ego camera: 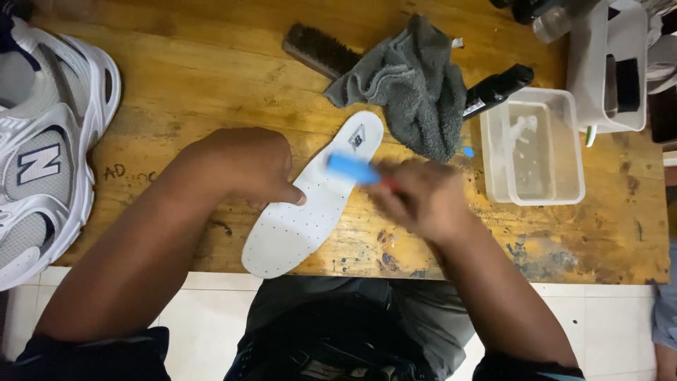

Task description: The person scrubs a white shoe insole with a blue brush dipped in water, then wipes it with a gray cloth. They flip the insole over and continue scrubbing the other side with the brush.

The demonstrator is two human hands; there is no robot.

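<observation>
The flat white foam insole (310, 201) is dotted with small perforations. Across it lies a bright blue brush head (352, 169). Beyond the insole sits a crumpled grey terry cloth (416, 85); left of it, a white-and-silver mesh sneaker (42, 148). The worktop (197, 63) is paint-stained yellow-brown wood.

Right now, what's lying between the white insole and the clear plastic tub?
In the head view, a crumpled grey towel lies between the white insole and the clear plastic tub, with a black bottle poking out from under it toward the tub.

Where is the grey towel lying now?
In the head view, the grey towel lies crumpled at the table's far side, between the wooden brush and the clear plastic tub.
</observation>
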